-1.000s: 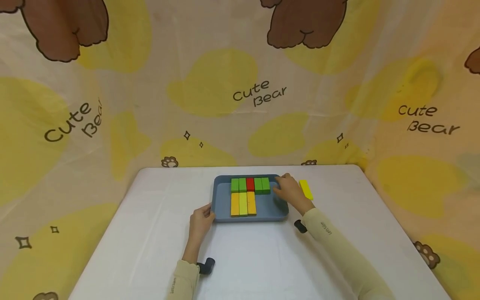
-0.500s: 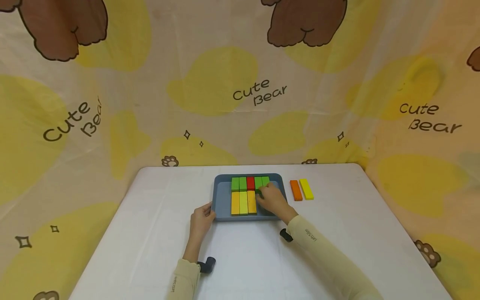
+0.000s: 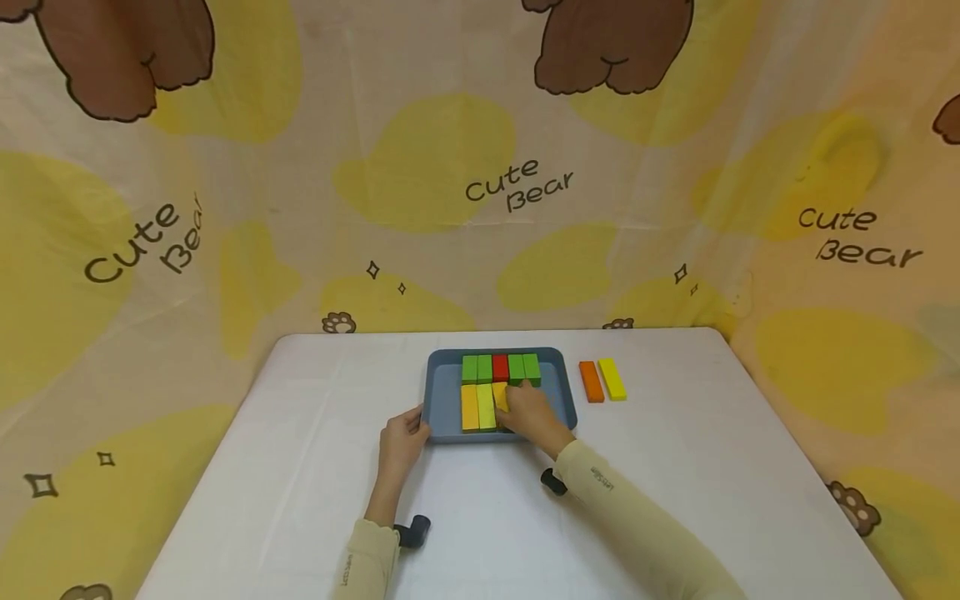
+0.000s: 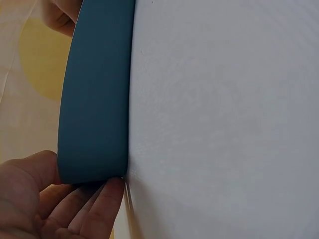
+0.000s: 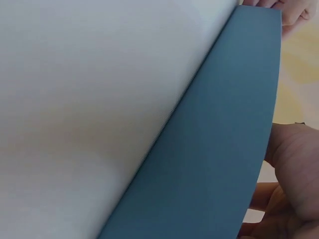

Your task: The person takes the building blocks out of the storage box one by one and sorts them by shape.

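A blue-grey tray (image 3: 444, 400) stands on the white table. My left hand (image 3: 401, 442) grips its left end; in the left wrist view the thumb lies at the rim and the fingers curl under the tray wall (image 4: 94, 99). Inside, a back row holds green blocks (image 3: 477, 368) with a red block (image 3: 500, 367) among them. In front lie a yellow-orange block (image 3: 469, 408), a yellow-green block (image 3: 486, 407) and another yellow-orange block (image 3: 500, 393). My right hand (image 3: 534, 417) pinches that last block, partly covering it. In the right wrist view, the tray wall hides the fingertips.
Right of the tray, an orange block (image 3: 591, 382) and a bright yellow block (image 3: 612, 379) lie on the table (image 3: 480, 517). A patterned cloth (image 3: 420, 192) rises behind and at both sides.
My right hand has let go of the orange block beside the yellow one, then moved left over the tray to the third front block. The left hand has stayed on the tray.
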{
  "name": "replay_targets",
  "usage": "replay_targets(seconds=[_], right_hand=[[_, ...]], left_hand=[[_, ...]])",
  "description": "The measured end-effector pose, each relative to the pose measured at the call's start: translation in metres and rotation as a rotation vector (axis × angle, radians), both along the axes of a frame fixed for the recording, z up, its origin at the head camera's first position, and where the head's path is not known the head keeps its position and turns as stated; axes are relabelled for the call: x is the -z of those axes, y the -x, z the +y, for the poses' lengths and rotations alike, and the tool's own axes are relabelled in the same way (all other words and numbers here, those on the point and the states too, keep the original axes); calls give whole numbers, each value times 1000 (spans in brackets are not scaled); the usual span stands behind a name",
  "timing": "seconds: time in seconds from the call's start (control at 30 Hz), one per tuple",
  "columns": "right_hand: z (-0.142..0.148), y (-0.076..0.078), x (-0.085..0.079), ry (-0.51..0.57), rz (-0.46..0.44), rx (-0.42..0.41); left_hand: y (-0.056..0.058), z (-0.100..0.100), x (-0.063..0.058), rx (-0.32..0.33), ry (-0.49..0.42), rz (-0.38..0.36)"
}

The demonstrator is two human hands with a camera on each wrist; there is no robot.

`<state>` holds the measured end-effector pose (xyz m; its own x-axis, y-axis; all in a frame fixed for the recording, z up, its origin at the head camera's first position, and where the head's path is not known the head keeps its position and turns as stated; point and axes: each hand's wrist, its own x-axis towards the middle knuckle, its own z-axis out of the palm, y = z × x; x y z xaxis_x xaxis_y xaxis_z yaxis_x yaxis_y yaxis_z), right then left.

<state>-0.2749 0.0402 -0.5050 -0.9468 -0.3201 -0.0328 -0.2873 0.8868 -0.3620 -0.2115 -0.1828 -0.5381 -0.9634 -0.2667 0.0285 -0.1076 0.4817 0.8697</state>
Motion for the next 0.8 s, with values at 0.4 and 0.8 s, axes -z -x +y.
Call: replay_targets(seconds=[0.4, 0.8], right_hand=[[-8, 3, -3, 2, -37, 44], [-6, 3, -5, 5, -42, 55]], left_hand=[[0, 1, -1, -3, 0, -7], [-1, 2, -2, -3, 2, -10]])
